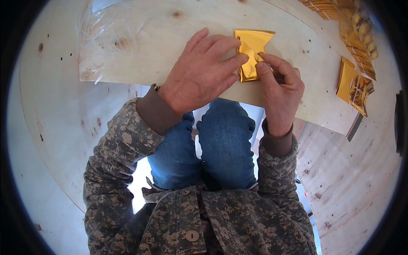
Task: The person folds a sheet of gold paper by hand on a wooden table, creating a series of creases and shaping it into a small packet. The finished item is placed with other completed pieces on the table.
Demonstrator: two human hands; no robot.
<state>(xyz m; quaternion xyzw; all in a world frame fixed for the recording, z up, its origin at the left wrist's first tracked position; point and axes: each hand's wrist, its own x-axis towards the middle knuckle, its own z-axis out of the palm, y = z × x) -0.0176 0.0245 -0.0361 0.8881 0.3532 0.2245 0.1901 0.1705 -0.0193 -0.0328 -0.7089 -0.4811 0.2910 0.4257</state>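
A shiny gold foil packet (251, 44) lies near the front edge of the pale wooden board (161, 55), its upper right corner sticking out in a point. My right hand (282, 87) pinches the packet's right edge between thumb and fingers, where the foil is folded over on a slant. On the other side, my left hand (199, 70) is palm down with its fingers spread. Its fingertips touch the packet's left edge, and the underside of the hand is hidden.
Bundles of gold foil packets (347, 80) lie at the right side of the board, and more gold packets (357, 42) are stacked at the far right. Clear plastic film (108, 34) covers the board's left part. My knees (225, 131) are below the front edge.
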